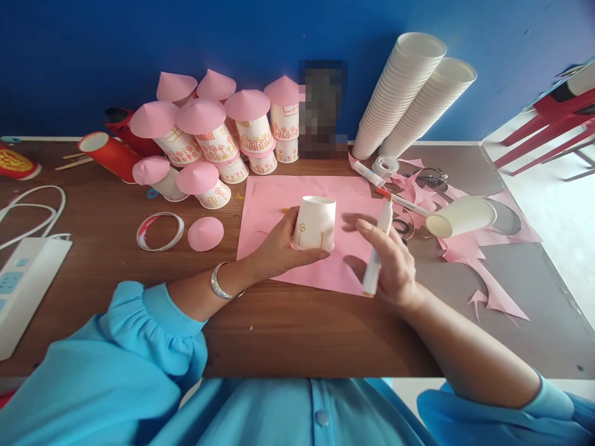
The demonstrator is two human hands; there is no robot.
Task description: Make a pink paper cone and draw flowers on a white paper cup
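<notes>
My left hand (279, 251) is closed around the lower part of a white paper cup (315, 224), which is upside down with its narrow end up. Small flowers on stems in yellow-brown line show on the cup's side. To the right of the cup, my right hand (400, 269) holds a white marker (373, 272) nearly upright, apart from the cup; the fingers are slightly blurred. The marker's top end is orange-red. Both hands are over a pink paper sheet (307, 186) on the brown table.
Decorated cup towers (218, 139) with pink cone roofs stand at the back left. Tall cup stacks (395, 93) lean against the blue wall. Pink scraps (493, 285), a lying cup (465, 217) and scissors are on the right. A tape ring (160, 246), a pink cone (206, 234) and a power strip (32, 291) lie left.
</notes>
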